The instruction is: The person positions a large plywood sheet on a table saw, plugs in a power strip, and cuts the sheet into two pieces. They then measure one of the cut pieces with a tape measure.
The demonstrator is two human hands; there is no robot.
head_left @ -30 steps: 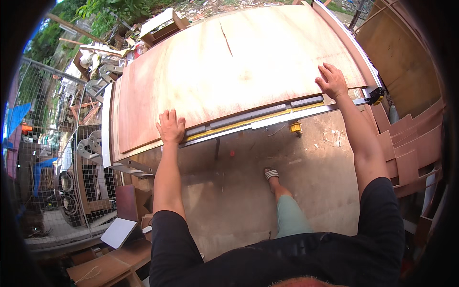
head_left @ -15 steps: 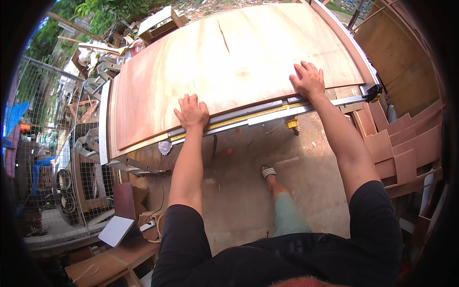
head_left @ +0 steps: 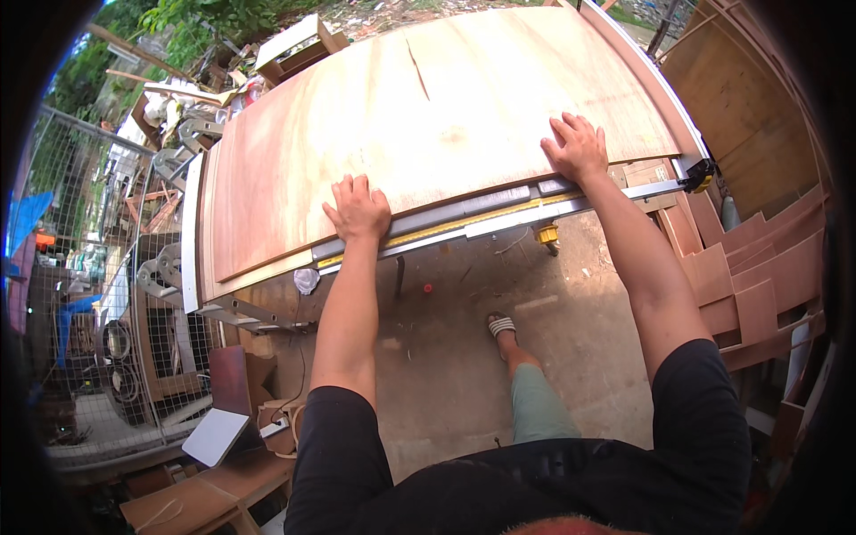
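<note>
A large, pale plywood sheet (head_left: 357,134) lies flat on a metal-framed bench, with a dark crack running in from its far side. Near the sheet's front edge, my left hand (head_left: 358,210) rests palm down with its fingers spread. My right hand (head_left: 578,150) lies on the same edge farther right, fingers also apart. Neither hand is wrapped round anything. Just under the sheet's near edge runs a metal rail (head_left: 499,222) with a yellow measuring strip (head_left: 446,235) along it. More board edges show beneath the sheet at the left.
A black-and-yellow end fitting (head_left: 700,176) caps the rail at right, and a yellow knob (head_left: 547,234) hangs below it. Wood offcuts (head_left: 753,303) are piled at right. Wire fencing (head_left: 98,267) stands at left. A grey panel (head_left: 216,437) leans near a low wooden bench (head_left: 192,490).
</note>
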